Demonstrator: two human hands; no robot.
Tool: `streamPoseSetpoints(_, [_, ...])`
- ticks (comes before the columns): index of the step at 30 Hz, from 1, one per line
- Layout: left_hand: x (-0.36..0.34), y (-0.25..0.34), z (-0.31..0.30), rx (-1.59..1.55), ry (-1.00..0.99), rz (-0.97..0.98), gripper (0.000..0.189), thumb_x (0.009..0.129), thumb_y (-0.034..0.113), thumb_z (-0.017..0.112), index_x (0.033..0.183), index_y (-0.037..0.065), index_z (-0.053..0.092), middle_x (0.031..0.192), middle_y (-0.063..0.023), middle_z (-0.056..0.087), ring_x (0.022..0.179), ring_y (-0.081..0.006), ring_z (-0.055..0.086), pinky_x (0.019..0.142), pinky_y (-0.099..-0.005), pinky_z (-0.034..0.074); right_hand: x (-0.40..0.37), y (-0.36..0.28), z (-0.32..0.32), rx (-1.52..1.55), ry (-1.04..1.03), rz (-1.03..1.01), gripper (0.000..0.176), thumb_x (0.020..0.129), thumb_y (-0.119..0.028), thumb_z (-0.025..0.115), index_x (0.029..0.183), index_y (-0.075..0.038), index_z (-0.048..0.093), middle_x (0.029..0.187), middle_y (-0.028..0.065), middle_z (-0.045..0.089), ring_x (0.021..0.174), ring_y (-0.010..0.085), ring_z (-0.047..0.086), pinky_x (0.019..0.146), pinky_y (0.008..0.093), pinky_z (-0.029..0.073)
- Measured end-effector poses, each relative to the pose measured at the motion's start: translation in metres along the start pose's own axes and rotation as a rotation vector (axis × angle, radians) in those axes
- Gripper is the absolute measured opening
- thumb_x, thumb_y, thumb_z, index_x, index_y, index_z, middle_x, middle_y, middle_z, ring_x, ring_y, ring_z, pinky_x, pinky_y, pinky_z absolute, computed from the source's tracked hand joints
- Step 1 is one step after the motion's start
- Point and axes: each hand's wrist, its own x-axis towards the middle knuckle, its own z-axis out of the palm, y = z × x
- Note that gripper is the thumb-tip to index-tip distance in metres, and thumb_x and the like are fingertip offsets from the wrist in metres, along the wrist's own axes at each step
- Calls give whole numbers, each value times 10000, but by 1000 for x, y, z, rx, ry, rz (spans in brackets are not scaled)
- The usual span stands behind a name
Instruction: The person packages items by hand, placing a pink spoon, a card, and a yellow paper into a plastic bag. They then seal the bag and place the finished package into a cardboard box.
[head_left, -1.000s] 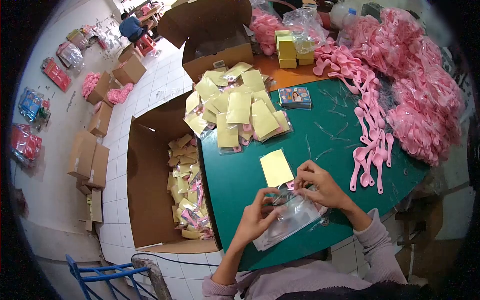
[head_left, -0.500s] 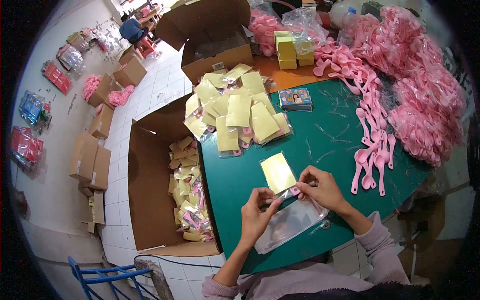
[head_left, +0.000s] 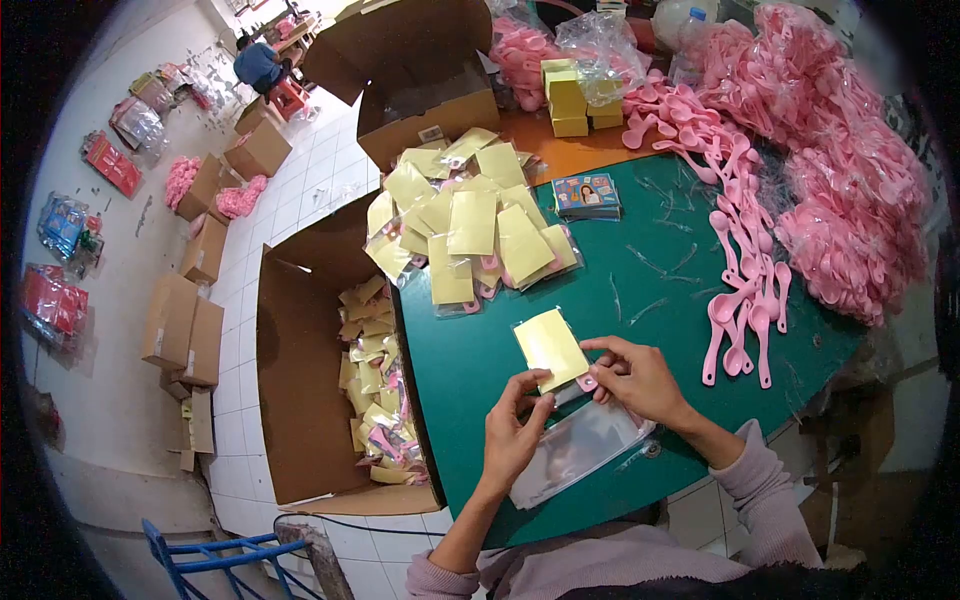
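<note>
A clear plastic packet with a yellow card (head_left: 552,348) in it is between my hands, above the green tabletop. The pink spoon (head_left: 587,382) shows only its handle end at the packet's lower right corner. My left hand (head_left: 514,428) pinches the lower left edge, fingertips on the card. At the right edge, my right hand (head_left: 640,382) closes thumb and fingers around the corner by the spoon handle. Just below both hands lies a stack of clear plastic bags (head_left: 565,465). Filled packets (head_left: 472,225) form a heap beyond my left hand.
Loose pink spoons (head_left: 738,315) lie on the right, before large bagged spoon bundles (head_left: 845,190). A card stack (head_left: 588,196) sits near the back edge. An open carton (head_left: 330,470) of packets stands left of the table (head_left: 470,400). A person (head_left: 258,66) sits far off.
My left fingertips have moved up onto the card's lower edge. My right index finger has stretched along the packet's right side. The packet has shifted slightly left.
</note>
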Motion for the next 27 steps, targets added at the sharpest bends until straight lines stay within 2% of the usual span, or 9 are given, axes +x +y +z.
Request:
streamPoseSetpoints(4, [5, 14, -14, 204, -34, 147, 419, 811, 66, 577, 1214, 40, 464, 1050, -72, 560, 805, -87, 522, 649, -200, 438, -4, -5, -12, -230, 27, -148, 196, 802, -70, 540, 983, 5, 555, 749, 96, 575, 628, 157, 598, 555, 278, 483])
streamPoseSetpoints(6, [17, 38, -34, 255, -8, 242, 410, 805, 59, 585, 1199, 27, 479, 1054, -73, 576, 787, -109, 553, 623, -227, 462, -13, -15, -32, -559, 298, -407, 199, 758, -63, 554, 949, -11, 570, 816, 118, 566, 756, 241, 577, 674, 327, 458])
streamPoseSetpoints(9, [45, 74, -64, 154, 103, 354, 507, 828, 86, 564, 1292, 41, 362, 1129, -104, 544, 876, -170, 564, 686, -258, 488, -31, -11, -70, -960, 652, -229, 115, 727, -44, 551, 840, -24, 551, 890, 136, 538, 882, 298, 503, 790, 382, 388])
streamPoseSetpoints(11, [60, 64, -69, 351, 288, 472, 409, 834, 82, 551, 1217, 22, 422, 1122, -109, 529, 866, -179, 566, 713, -295, 487, -40, -4, -88, -1204, 665, -131, 122, 722, -40, 554, 841, -28, 529, 861, 142, 533, 848, 301, 500, 766, 399, 374])
streamPoseSetpoints(13, [47, 53, -56, 606, 71, 395, 328, 826, 112, 565, 1124, 9, 474, 1100, -138, 520, 908, -230, 564, 735, -324, 479, -44, 18, -101, -1388, 724, -72, 181, 713, -41, 567, 884, -43, 508, 842, 137, 528, 838, 303, 493, 745, 415, 357])
streamPoseSetpoints(15, [24, 28, -15, 735, -222, 481, 272, 800, 122, 590, 1032, 10, 503, 1005, -161, 526, 879, -283, 563, 733, -335, 471, -38, 26, -111, -1363, 709, -57, 242, 704, -54, 591, 924, -56, 489, 817, 125, 528, 850, 301, 496, 733, 417, 355])
streamPoseSetpoints(19, [-1, 4, 33, 692, -147, 540, 257, 744, 78, 618, 981, 31, 533, 855, -130, 542, 771, -287, 565, 691, -340, 465, -22, 22, -126, -1104, 651, -53, 268, 722, -85, 610, 953, -51, 479, 786, 115, 542, 777, 266, 529, 692, 384, 385])
streamPoseSetpoints(22, [3, 6, 27, 605, -161, 513, 237, 729, 56, 618, 952, 33, 541, 810, -106, 548, 738, -256, 571, 669, -335, 466, -14, 22, -140, -563, 715, -106, 295, 780, -105, 594, 1039, -18, 482, 741, 107, 568, 625, 145, 534, 600, 284, 436])
streamPoseSetpoints(27, [6, 9, 19, 520, -206, 456, 143, 746, 56, 610, 875, 21, 556, 814, -111, 596, 733, -235, 615, 643, -315, 479, -15, 17, -148, -689, 711, -220, 283, 777, -83, 581, 1036, 16, 522, 774, 106, 579, 679, 141, 578, 597, 282, 440])
